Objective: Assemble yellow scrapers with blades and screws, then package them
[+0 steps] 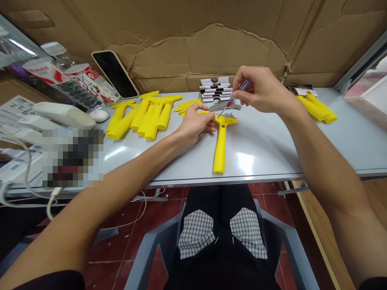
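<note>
A yellow scraper-like tool [220, 149] lies on the grey table [187, 165], its handle pointing toward me. My right hand [256, 89] is closed round the purple handle of a screwdriver [229, 102], whose tip touches the left part of the tool's head. At that same left end, my left hand [198, 122] has its fingertips pressed on the head, holding it. Small screws [229, 115] show by the head's right part. Right behind it lie flat metal blades [225, 106], in front of a stack of white packets [215, 89].
Several yellow handles [149, 117] lie at the left, and more yellow parts [317, 108] at the right. A phone [115, 74] leans on the cardboard behind. Bottles [87, 76], a white mouse [99, 115] and cables fill the left end.
</note>
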Tool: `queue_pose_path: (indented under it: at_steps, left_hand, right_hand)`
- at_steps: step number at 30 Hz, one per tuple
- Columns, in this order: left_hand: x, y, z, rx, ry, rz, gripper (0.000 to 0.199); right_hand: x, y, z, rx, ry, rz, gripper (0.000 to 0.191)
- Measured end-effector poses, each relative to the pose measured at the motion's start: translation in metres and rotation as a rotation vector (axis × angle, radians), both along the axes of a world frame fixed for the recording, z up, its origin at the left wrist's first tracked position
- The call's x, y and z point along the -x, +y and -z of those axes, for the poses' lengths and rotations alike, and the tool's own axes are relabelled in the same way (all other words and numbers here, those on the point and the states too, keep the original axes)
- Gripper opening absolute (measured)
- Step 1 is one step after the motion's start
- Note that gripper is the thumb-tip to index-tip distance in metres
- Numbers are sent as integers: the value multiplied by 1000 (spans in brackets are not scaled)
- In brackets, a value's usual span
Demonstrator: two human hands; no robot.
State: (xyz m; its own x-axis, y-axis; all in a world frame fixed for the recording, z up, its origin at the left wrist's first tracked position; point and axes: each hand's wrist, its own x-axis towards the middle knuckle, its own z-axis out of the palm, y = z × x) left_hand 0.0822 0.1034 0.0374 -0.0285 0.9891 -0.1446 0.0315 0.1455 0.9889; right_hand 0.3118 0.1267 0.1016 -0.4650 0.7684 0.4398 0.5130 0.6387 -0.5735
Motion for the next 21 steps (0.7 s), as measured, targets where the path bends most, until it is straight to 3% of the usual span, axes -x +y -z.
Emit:
queue_pose_path:
  at_steps: [7,21]
  left_hand:
    - [-2,-3,-7,33,14,7,32]
    - [0,-2,-5,40,13,16,35]
  right_hand:
    - [6,-4,0,-110,-112,78,25]
    - [3,-8,0,-39,-99,27,15]
